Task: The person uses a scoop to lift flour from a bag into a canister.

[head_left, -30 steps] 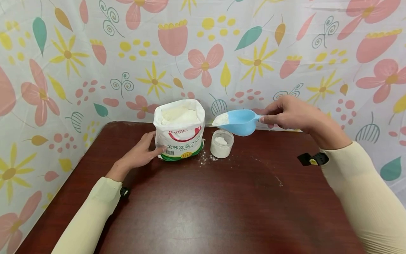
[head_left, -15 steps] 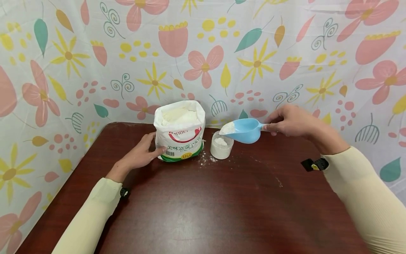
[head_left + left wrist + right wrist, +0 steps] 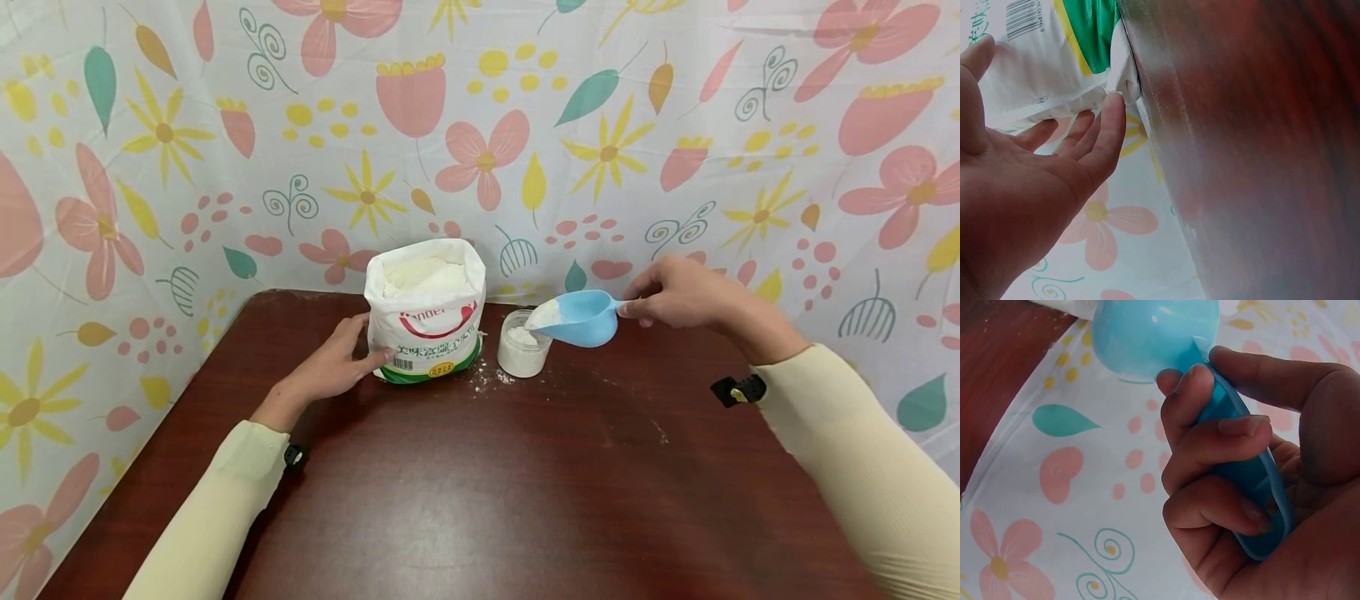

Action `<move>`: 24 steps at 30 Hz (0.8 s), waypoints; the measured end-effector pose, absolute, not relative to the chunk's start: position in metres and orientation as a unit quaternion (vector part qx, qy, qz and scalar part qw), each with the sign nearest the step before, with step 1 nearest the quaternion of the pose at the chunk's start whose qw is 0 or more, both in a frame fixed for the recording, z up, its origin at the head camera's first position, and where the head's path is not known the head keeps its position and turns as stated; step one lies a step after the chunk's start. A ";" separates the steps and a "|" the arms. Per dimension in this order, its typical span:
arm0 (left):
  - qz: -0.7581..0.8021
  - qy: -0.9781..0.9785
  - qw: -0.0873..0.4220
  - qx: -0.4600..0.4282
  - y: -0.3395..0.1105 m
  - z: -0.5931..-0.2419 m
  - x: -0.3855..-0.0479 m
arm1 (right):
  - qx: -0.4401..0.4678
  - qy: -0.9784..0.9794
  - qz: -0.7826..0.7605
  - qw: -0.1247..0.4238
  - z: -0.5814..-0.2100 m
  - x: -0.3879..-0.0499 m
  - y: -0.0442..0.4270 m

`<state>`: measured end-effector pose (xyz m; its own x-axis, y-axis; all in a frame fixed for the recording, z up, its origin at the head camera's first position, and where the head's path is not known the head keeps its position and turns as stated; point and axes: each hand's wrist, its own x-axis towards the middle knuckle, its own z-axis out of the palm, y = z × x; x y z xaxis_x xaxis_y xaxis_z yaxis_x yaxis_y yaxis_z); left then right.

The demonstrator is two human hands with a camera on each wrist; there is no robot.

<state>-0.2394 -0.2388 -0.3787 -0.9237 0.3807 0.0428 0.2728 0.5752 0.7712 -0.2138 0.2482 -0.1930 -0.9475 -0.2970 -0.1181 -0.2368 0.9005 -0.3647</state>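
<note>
My left hand (image 3: 330, 364) holds the left side of a white flour bag (image 3: 426, 321), thumb on its front and fingers against its side. The bag stands upright, its top open on white flour (image 3: 426, 277). In the left wrist view the fingers (image 3: 1107, 134) touch the bag near its green bottom. My right hand (image 3: 678, 293) grips a light blue scoop (image 3: 588, 319) by its handle, fingers curled round it in the right wrist view. Flour lies at the scoop's lip, which tilts down over the mouth of a small clear jar (image 3: 522, 357). White flour shows inside the jar.
Spilled flour (image 3: 487, 375) lies between bag and jar on the dark brown table (image 3: 480, 483). Fainter powder streaks mark the wood right of the jar. A flowered cloth (image 3: 570, 167) hangs directly behind the table and along its left side.
My right hand has brought the scoop lower and slightly rightward, its lip moving from above the jar to the jar's mouth with a downward tilt. The left hand, bag and jar stay in place.
</note>
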 end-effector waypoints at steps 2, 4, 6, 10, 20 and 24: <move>0.423 0.885 0.063 0.186 -0.239 -0.379 -0.240 | -0.144 0.973 -0.164 0.079 -0.194 -0.215 0.247; 0.423 0.884 0.063 0.186 -0.239 -0.379 -0.240 | -0.148 0.974 -0.156 0.072 -0.195 -0.217 0.246; 0.423 0.884 0.064 0.186 -0.239 -0.379 -0.240 | -0.148 0.975 -0.150 0.068 -0.197 -0.217 0.244; 0.422 0.885 0.065 0.185 -0.239 -0.378 -0.239 | -0.145 0.977 -0.139 0.065 -0.198 -0.217 0.240; 0.423 0.885 0.066 0.185 -0.239 -0.377 -0.238 | -0.161 0.978 -0.106 0.073 -0.197 -0.220 0.231; 0.427 0.882 0.066 0.187 -0.239 -0.378 -0.238 | -0.165 0.979 -0.098 0.074 -0.197 -0.221 0.227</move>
<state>-0.2378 -0.2391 -0.3779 -0.9216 0.3857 0.0428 0.2730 0.5657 0.7781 -0.2209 0.2272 -0.1972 -0.9347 -0.3369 -0.1130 -0.3079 0.9266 -0.2161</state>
